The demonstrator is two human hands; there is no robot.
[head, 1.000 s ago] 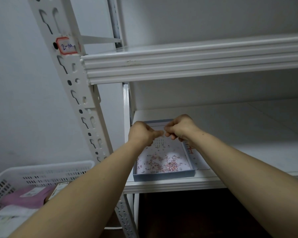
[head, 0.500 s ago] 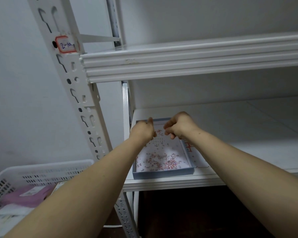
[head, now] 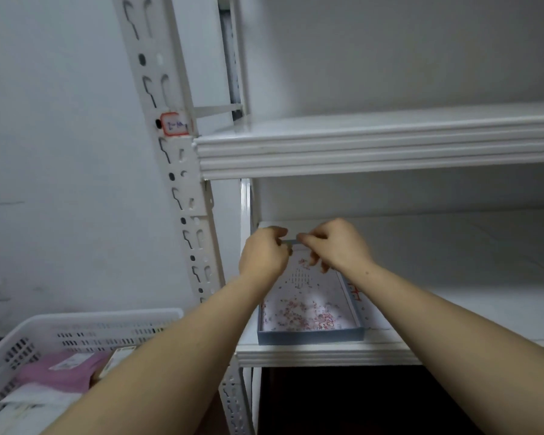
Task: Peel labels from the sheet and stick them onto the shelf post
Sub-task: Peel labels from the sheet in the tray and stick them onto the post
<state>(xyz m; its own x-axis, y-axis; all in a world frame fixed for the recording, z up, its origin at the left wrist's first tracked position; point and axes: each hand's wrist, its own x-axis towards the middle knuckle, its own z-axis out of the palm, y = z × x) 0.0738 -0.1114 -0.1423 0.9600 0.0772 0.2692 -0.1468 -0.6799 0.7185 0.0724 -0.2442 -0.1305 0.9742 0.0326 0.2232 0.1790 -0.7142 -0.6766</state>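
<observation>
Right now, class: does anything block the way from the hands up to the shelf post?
Nothing visible does. Both the left hand and right hand hover over the blue tray; the shelf post stands unobstructed up and to their left.

Both bare hands, left hand [head: 262, 257] and right hand [head: 336, 246], pinch together above a shallow blue tray [head: 310, 336] at centre frame. A red-bordered handwritten label [head: 175, 123] sits on the white slotted metal shelf post [head: 182, 171], upper left.

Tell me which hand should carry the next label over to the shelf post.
Left, probably. The left hand sits nearer the shelf post, which rises on its side; the right hand would have to cross over it.
</observation>
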